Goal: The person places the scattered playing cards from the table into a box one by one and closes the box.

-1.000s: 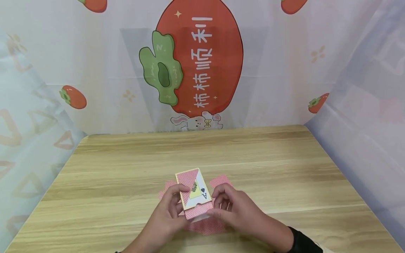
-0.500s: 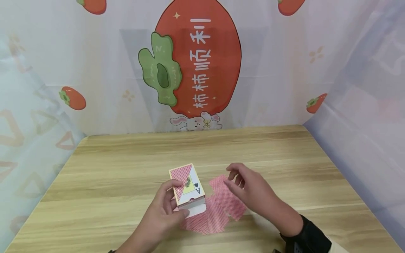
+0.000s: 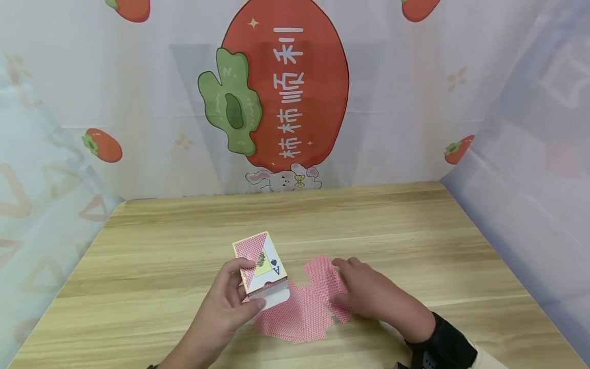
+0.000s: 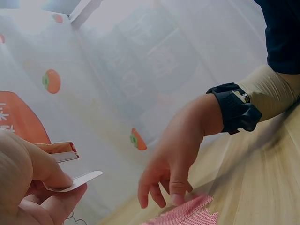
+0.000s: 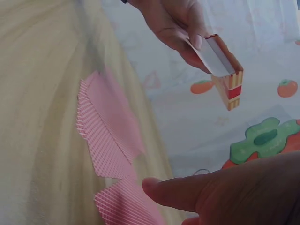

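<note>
My left hand (image 3: 220, 302) grips a playing card box (image 3: 262, 261) above the table, its face showing an ace of spades and a red-patterned triangle. The box's end flap (image 4: 86, 179) is open toward me, and the left thumb presses on it. Below and right of the box, red-backed playing cards (image 3: 295, 318) lie spread and overlapping, face down. My right hand (image 3: 371, 291) is over the right-hand cards, fingers pointing down in the left wrist view. Its thumb is at the card edge; whether it touches is unclear. In the right wrist view the box (image 5: 230, 79) seems to have room inside.
The wooden table (image 3: 175, 246) runs back to a white cloth backdrop (image 3: 392, 92) printed with persimmons and a rabbit. Cloth sides (image 3: 521, 169) rise to the left and right. A black band (image 3: 442, 338) is on my right wrist.
The left hand has shifted left with the box, and the cards that stuck out of its end are no longer visible. The right hand left the box, moved right and came down over the cards.
</note>
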The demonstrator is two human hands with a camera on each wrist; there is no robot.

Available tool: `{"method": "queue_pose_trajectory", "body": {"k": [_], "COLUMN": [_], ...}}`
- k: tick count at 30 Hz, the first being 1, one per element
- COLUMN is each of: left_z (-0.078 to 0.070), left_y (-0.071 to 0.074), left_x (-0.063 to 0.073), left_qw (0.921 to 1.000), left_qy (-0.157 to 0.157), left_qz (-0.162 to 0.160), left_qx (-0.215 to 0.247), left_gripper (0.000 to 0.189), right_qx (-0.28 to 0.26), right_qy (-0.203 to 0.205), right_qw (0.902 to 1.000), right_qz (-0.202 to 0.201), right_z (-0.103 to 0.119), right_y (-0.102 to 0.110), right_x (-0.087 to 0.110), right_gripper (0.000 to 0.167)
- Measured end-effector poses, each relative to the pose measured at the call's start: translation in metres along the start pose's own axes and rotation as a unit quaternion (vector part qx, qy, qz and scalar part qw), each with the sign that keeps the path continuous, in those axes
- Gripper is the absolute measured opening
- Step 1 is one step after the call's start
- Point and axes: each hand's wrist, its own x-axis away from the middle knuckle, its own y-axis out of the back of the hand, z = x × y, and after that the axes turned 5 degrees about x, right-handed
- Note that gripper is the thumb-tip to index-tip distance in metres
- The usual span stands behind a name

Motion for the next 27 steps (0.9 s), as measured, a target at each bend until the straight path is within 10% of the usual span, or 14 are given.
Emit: {"method": "queue_pose_trajectory", "body": {"k": [17, 27], "left_z": [0.0, 0.0], "left_y": [0.002, 0.0], "left_x": [0.001, 0.0], "left_qw": [0.9999, 0.9993], "left_qy": [0.0, 0.035], "left_qz": [0.01, -0.011], "left_qx": [-0.004, -0.008], "left_gripper": [0.063, 0.065], "right_qx": [0.07, 0.013], "right_qy": [0.021, 0.003], "right_qw": [0.9973, 0.9995], "right_qz": [-0.007, 0.029], "right_z": [0.0, -0.011], "right_y": [-0.004, 0.0], "right_x": [0.003, -0.008], "right_gripper": [0.071, 0.076]}}
